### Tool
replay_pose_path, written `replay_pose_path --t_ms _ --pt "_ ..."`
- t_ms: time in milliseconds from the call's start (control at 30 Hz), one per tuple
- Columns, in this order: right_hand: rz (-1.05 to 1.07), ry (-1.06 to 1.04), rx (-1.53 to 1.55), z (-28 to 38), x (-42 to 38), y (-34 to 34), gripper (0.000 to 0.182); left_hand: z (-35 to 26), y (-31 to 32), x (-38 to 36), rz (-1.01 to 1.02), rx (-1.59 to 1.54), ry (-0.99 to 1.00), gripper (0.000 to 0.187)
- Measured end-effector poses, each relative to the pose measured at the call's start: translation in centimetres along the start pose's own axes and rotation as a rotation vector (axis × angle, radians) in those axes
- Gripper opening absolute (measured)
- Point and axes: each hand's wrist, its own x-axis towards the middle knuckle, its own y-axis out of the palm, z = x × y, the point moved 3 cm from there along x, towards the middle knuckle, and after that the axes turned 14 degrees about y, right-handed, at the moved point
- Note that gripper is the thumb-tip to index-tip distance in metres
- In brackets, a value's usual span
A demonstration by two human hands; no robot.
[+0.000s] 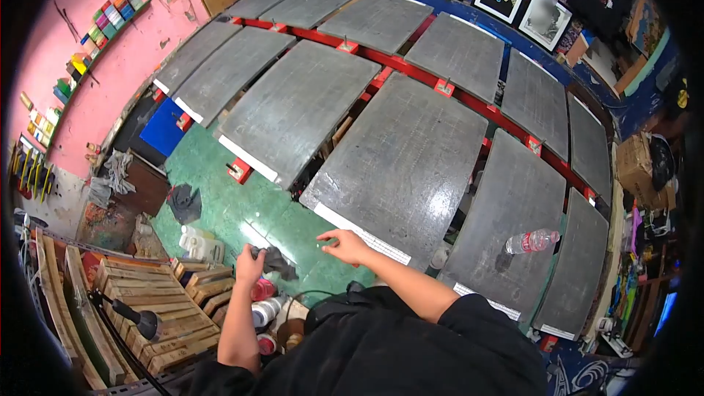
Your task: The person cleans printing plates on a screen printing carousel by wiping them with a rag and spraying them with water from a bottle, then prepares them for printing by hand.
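My left hand is closed on a dark grey rag, which hangs to the right of the fingers above the green floor. My right hand is stretched out to the left with its fingers apart, and nothing is plainly in it. It is just in front of the white-edged near corner of a large grey board. On another grey board to the right, a clear plastic bottle with a red label lies on its side.
Rows of grey boards sit on a red metal frame. Wooden frames are stacked at lower left beside a lamp. A white jug and a dark cloth are on the green floor. Paint containers stand near my body.
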Motion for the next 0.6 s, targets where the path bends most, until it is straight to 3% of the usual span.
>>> replay_pose_path --t_ms 67,233,333,500,600 --pt "0.097 0.184 -0.038 1.7 -1.6 -1.5 0.041 0.4 0.3 0.0 0.078 0.06 0.029 0.034" --pt "0.06 0.042 0.024 -1.8 -0.4 1.4 0.04 -0.2 1.7 0.1 0.063 0.056 -0.025 0.055" --pt "0.046 0.005 0.011 -1.6 -0.5 2.4 0.044 -2.7 1.6 -0.6 0.169 -0.215 0.075 0.079" --pt "-0.106 -0.19 -0.402 5.0 -3.9 0.8 0.072 -12.6 0.1 -3.0 0.275 -0.412 0.192 0.071" --pt "-0.16 -0.149 -0.186 3.4 -2.1 2.6 0.076 -18.6 -2.0 -3.6 0.373 -0.387 0.331 0.065"
